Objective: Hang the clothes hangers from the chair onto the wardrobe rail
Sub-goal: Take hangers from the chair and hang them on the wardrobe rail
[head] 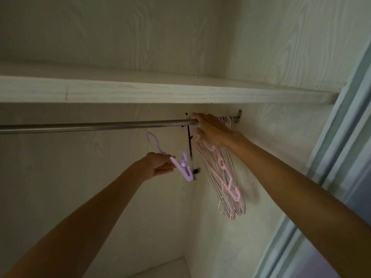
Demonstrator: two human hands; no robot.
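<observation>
A metal wardrobe rail (pixel 96 126) runs across under a white shelf. At its right end hang several pink and pale hangers (pixel 224 177), bunched together. My right hand (pixel 210 130) reaches up to the rail at that bunch, fingers over the rail and the hanger hooks. Whether it grips one is hidden. My left hand (pixel 160 164) is lower and to the left, and holds a purple hanger with clips (pixel 180 164) by its neck. The hanger's hook points up, below the rail. A dark hanger (pixel 189 145) hangs from the rail just left of my right hand.
The white shelf (pixel 160 91) sits right above the rail. The wardrobe's side wall (pixel 261 157) stands just past the hanging bunch. A pale blue sliding door frame (pixel 331 157) runs down the right. The left length of the rail is bare.
</observation>
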